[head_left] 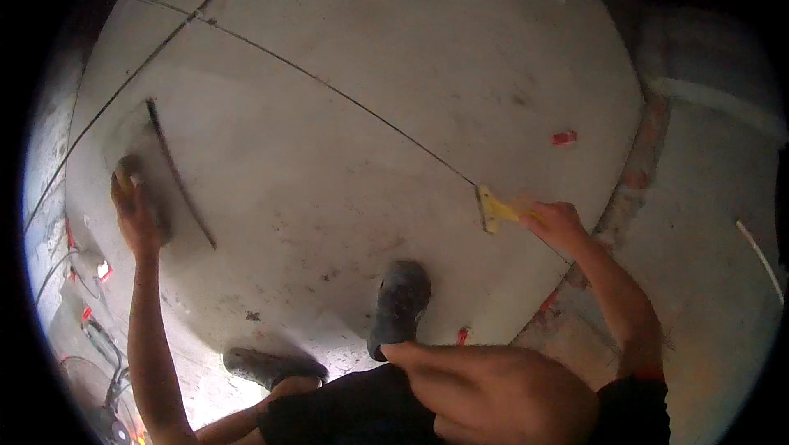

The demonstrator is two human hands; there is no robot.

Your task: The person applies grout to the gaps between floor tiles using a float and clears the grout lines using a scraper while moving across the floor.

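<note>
My left hand point(138, 219) is low at the left, its fingers closed round a brownish, rounded, sponge-like block point(125, 167) against the pale tiled floor point(329, 174). The hand hides most of this block. Beside it, a dark, slightly curved streak point(177, 166) runs along the tile. On the right, my right hand point(559, 223) grips the handle of a yellow scraper point(491, 208). Its wide, dark-edged blade touches or nearly touches the floor, at a thin dark joint point(353, 102) between tiles.
Small red plastic pieces point(564, 138) sit at the tile joints and edges. My dark shoes point(400, 301) stand on the tiles near me. A rough, lower floor strip point(637, 174) borders the tiles on the right. Cables and a tool point(115, 396) lie at the lower left.
</note>
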